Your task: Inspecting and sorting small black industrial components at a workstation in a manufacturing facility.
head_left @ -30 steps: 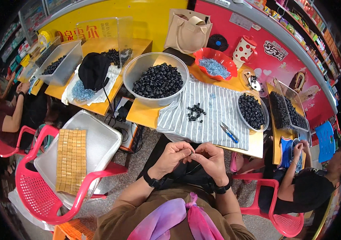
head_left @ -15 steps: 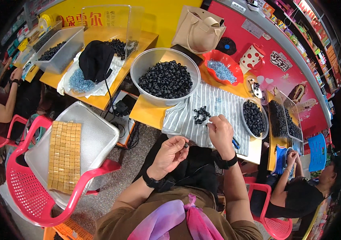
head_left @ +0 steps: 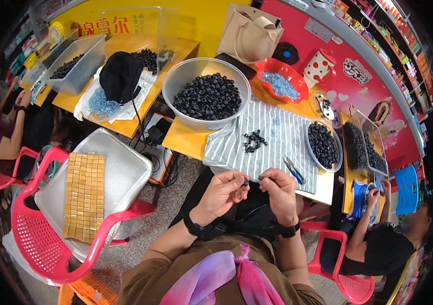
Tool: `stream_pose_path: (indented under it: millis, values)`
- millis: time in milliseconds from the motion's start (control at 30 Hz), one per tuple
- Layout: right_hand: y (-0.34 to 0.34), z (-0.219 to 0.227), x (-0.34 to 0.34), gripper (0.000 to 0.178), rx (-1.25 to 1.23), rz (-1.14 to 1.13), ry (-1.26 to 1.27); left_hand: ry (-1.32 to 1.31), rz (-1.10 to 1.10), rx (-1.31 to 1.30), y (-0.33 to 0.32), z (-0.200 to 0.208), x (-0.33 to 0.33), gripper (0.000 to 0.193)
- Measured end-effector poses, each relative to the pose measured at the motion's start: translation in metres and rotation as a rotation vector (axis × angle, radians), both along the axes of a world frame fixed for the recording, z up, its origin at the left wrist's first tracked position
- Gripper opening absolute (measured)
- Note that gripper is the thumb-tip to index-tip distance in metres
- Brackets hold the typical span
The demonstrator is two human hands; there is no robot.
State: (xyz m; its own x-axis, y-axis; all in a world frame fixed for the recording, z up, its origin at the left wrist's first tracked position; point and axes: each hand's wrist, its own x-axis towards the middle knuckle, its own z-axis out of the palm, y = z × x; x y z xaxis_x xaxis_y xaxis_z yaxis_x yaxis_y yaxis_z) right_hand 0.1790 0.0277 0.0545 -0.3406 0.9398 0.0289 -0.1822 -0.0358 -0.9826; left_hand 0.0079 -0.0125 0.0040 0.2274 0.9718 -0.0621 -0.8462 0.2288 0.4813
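Observation:
My left hand (head_left: 221,195) pinches a small black ring-like piece (head_left: 246,183) between thumb and fingertips, above my lap at the table's front edge. Just right of it, my right hand (head_left: 280,194) is closed in a pinch, with a tiny dark piece (head_left: 260,178) at its fingertips. The two hands are close together but apart. Beyond them, a loose cluster of small black pieces (head_left: 253,142) lies on a grey-and-white striped cloth (head_left: 226,147). Blue-handled pliers (head_left: 294,172) rest on the cloth beyond my right hand.
A large clear bowl (head_left: 165,96) of black pieces stands at the cloth's far left, a smaller tub (head_left: 339,162) of them at its right. Behind are a red dish (head_left: 300,96) of pale blue pieces and a beige bag (head_left: 249,38). Another person (head_left: 384,249) sits at right.
My right hand has come back from beside the black cluster toward my left hand, leaving the pliers in fuller view. My left hand has shifted slightly right, still pinching its black piece.

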Motion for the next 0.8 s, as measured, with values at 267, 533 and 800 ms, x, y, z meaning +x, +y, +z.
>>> stream_pose_path:
  millis: [267, 533, 800]
  values:
    - [-0.029, -0.002, 0.011, 0.011, -0.048, 0.013, 0.214, 0.079, -0.07, 0.012, -0.006, 0.018, 0.017, 0.023]
    - [-0.033, -0.003, 0.012, 0.01, -0.022, 0.001, 0.201, 0.113, -0.076, 0.001, -0.007, 0.019, 0.022, 0.023]
    - [-0.017, -0.006, 0.013, 0.005, 0.465, -0.298, -0.399, 0.089, -0.034, 0.005, -0.004, 0.016, 0.015, 0.019]
